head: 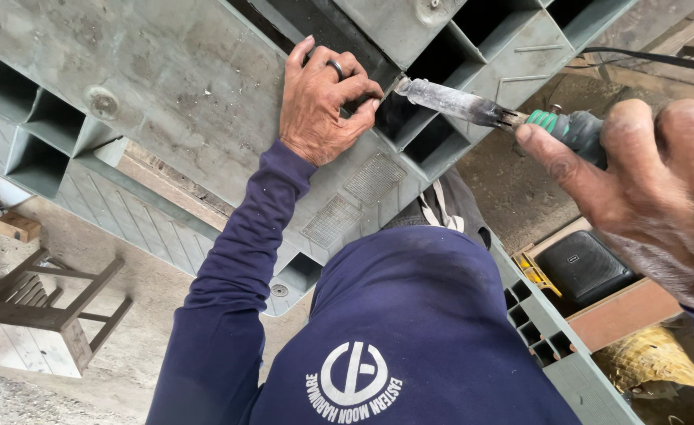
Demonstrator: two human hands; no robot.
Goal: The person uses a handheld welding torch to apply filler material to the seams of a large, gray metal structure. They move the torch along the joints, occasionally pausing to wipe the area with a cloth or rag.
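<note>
The grey plastic pallet (182, 86), scuffed and ribbed with open cells, stood tilted against the person's lap above a dusty concrete floor (142, 315). The left hand (323, 102) pressed on its surface, fingers curled at a rib edge. The right hand (646, 181) gripped a green-collared heating tool (473, 106), its tip touching that rib. A wooden stool (44, 311) stood nearby.

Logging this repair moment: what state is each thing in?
Grey pallet: tilted up, resting across the knee.
Heat tool: tip against a pallet rib.
Left hand: fingers pinching at the tool's tip.
Right hand: gripping the tool's handle.
Wooden stool: upright on the floor.
</note>
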